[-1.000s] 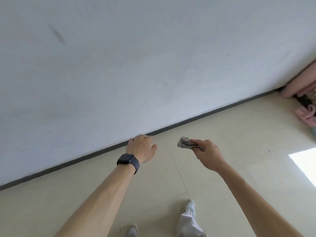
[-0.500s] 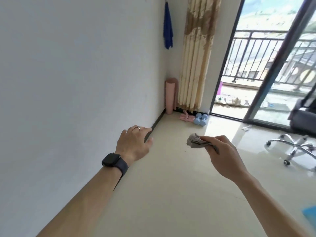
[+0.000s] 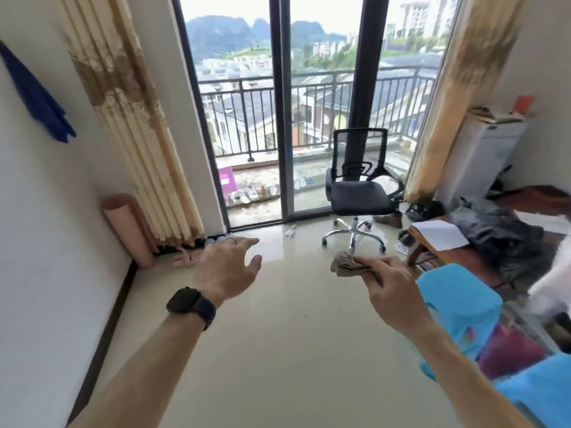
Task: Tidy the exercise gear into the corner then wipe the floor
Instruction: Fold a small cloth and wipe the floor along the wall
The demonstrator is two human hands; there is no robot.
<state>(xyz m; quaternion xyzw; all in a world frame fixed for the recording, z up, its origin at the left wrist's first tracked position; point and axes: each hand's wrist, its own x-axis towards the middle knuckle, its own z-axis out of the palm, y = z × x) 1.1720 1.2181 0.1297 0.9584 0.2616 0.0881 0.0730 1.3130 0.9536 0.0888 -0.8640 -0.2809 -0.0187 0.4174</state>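
A rolled pink exercise mat (image 3: pixel 128 228) stands upright in the far left corner against the wall. Pink gear (image 3: pixel 183 258) lies on the floor beside it, and pale blue dumbbells (image 3: pixel 214 240) peek out behind my left hand. My left hand (image 3: pixel 227 267) is held out in the air, fingers apart and holding nothing, a dark watch on its wrist. My right hand (image 3: pixel 387 284) is shut on a crumpled grey cloth (image 3: pixel 347 264), held above the beige tiled floor (image 3: pixel 293 350).
A black office chair (image 3: pixel 358 186) stands by the glass balcony door (image 3: pixel 278 118). Blue plastic stools (image 3: pixel 460 304) and a low wooden table (image 3: pixel 457 251) with paper and dark clothing crowd the right side. Curtains (image 3: pixel 129 118) hang at the left.
The view has swung right from the bare wall to face the balcony door and corner. Both hands keep their pose, the right still holding the cloth.
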